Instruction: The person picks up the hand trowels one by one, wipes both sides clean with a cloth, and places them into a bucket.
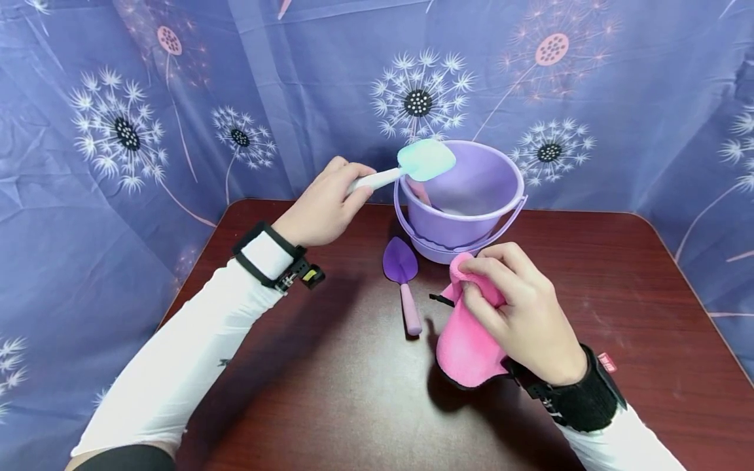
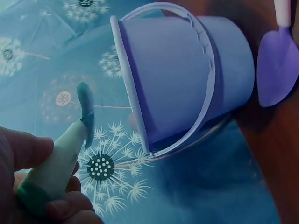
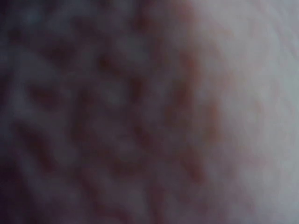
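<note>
My left hand grips the white handle of a small light-blue trowel, its blade held over the left rim of a purple bucket. In the left wrist view the trowel's handle has a green end, and its blade shows edge-on beside the bucket. Between thumb and fingers my right hand pinches the top of a soft pink cloth, which hangs down in front of the bucket. A black strap sticks out at the cloth's left side. The right wrist view is a close blur.
A purple trowel with a pink handle lies on the dark red table, left of the cloth. Inside the bucket leans a pink piece, partly hidden. A blue dandelion-print curtain hangs behind the table and at both sides.
</note>
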### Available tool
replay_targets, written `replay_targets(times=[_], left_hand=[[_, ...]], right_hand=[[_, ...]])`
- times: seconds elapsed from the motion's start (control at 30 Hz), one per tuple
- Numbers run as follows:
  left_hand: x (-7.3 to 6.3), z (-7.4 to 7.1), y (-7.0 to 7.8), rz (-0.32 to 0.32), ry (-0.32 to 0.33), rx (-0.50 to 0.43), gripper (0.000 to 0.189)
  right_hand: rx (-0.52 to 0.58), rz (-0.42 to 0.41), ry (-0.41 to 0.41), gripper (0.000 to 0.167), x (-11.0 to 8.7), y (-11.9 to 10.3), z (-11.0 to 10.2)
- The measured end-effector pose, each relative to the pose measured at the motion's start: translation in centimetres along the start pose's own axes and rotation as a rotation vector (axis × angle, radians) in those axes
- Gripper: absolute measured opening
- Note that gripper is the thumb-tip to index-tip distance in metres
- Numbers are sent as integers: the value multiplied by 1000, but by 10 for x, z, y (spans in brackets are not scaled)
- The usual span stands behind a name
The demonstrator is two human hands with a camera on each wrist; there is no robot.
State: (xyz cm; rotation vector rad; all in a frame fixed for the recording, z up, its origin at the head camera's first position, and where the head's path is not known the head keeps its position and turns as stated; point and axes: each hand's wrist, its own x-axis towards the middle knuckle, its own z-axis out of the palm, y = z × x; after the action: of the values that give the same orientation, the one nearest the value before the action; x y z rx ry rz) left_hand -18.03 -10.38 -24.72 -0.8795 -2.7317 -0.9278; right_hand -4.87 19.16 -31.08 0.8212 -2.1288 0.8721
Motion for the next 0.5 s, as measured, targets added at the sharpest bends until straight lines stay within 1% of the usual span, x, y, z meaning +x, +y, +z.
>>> replay_targets(times=[0.23, 0.4, 0.5], left_hand=[[31, 6, 10, 23, -12, 119, 32], [51, 12, 17, 60, -41, 193, 28], [64, 16, 22, 72, -66, 233, 28]], right_hand=[[6, -22, -25, 26, -1, -7, 5], [16, -14, -52, 26, -2, -12, 6], [20, -16, -56, 26, -3, -15, 8]])
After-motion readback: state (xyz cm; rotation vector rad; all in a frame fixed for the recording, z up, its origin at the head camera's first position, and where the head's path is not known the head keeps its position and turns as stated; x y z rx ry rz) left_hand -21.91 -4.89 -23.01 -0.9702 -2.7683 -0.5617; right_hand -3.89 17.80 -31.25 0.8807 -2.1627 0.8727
